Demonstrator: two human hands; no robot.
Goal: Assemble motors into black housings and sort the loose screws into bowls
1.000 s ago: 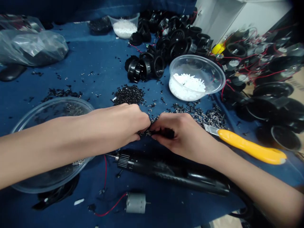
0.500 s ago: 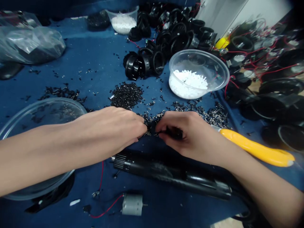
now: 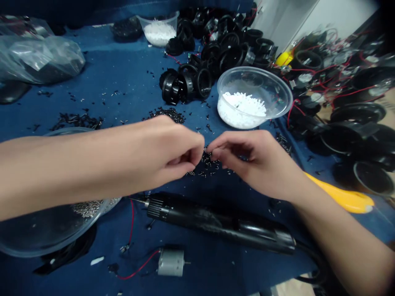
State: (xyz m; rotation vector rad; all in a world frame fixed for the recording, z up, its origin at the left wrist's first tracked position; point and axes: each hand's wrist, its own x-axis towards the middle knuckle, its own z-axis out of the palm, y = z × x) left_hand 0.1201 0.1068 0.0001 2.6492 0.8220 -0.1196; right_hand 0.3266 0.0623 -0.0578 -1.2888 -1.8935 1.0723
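Over a blue-clothed counter (image 3: 123,76), the left hand (image 3: 171,147) is curled in and the right hand (image 3: 262,164) loosely pinched, almost meeting; whether anything is held cannot be told. Small screws (image 3: 208,161) are scattered between them, probably for easy reach. A power screwdriver (image 3: 212,220) is laid at six o'clock, a white-filled tub (image 3: 274,100) set at one; the bowl (image 3: 37,240) at eight is partly blocked by the left forearm (image 3: 61,168).

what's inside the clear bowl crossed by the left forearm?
Small silver screws show toward the right side of the clear bowl. The left forearm covers its middle, so contents there can't be seen.
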